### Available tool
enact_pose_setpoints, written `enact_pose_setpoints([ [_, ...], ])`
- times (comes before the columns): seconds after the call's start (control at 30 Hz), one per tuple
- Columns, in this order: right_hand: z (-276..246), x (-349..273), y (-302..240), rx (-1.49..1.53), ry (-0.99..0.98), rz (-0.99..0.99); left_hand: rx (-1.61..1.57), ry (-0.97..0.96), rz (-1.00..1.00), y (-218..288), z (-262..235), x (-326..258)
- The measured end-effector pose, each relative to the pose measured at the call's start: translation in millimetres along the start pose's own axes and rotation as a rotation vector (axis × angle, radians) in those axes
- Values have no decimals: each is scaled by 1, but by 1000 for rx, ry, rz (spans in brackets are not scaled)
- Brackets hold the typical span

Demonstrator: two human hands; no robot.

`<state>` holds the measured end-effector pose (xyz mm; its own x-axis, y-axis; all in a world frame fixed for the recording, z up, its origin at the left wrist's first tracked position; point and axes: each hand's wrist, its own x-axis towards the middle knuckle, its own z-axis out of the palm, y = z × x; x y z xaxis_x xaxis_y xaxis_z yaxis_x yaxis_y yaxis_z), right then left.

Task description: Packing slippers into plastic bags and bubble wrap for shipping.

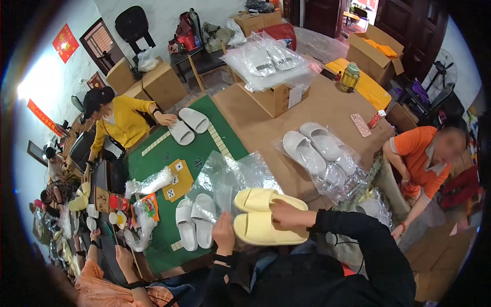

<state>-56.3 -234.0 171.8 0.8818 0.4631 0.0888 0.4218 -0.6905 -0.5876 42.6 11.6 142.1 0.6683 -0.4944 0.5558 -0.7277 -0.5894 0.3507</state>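
Observation:
In front of me is a pair of pale yellow slippers point(250, 229), side by side with their toe straps showing. My right hand point(291, 215) grips them at the straps, its fingers partly hidden inside. Just left of the pair, my left hand point(223, 235) is closed, its fingertips at the near edge of a clear plastic bag point(232, 176). The bag spreads over the green mat point(166, 238) and the brown table covering. Beside my left hand lies a pair of light grey slippers point(186, 222), one partly under the bag.
More grey slippers lie on the mat's far side point(194, 120), in a clear bag point(312, 148) and on a cardboard box point(276, 100). A person in yellow touches the far pair. A person in orange works at right; another's hands show lower left. A jar point(350, 78) stands far right.

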Motion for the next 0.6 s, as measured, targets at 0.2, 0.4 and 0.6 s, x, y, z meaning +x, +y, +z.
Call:
enact_pose_setpoints([
  [0.2,6,13,4,-448,110,68,67,-103,136,32,9,9],
  [0.4,59,26,29,363,577,617,-236,-237,158,100,-15,30],
  [0.6,74,39,55,650,891,86,-686,-485,13,142,-45,41],
])
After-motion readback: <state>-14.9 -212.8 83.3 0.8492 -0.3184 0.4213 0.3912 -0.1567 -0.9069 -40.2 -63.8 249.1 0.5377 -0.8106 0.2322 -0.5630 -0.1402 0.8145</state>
